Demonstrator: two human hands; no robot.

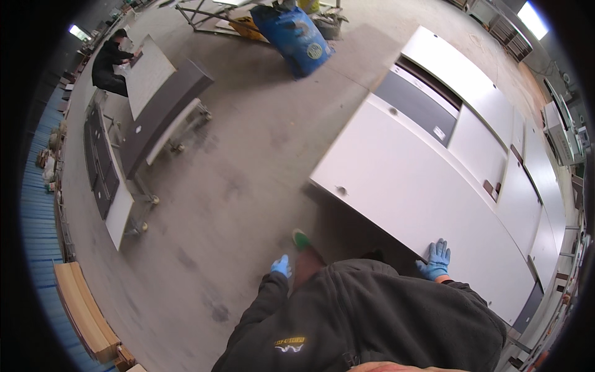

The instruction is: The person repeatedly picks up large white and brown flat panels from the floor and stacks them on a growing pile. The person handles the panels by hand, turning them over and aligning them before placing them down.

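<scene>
Right hand (437,259): blue-gloved, palm down, fingers spread, gripping nothing; it rests on the near edge of the large white panel.

Left hand (282,266): blue-gloved, hanging over the floor, well apart from the panel; whether its fingers are curled or loose cannot be told.

Large white panel (403,180): directly under the right hand, reaching forward and left from it; dark round marks near its far-left edges.

Further white panels (486,77): beyond and to the right of the right hand.

Dark grey panel (416,105): ahead of the right hand, among the white ones.

Green shoe (300,239): just ahead of the left hand.

Wheeled trolley (145,197): forward and left of the left hand, bearing dark boards (164,111).

Co-worker (110,65): far forward-left of the left hand, dark clothing, beside a pale board (149,71).

Blue sack (291,40): far ahead of both hands.

Tan boards (83,310): stacked, well left of the left hand.
</scene>
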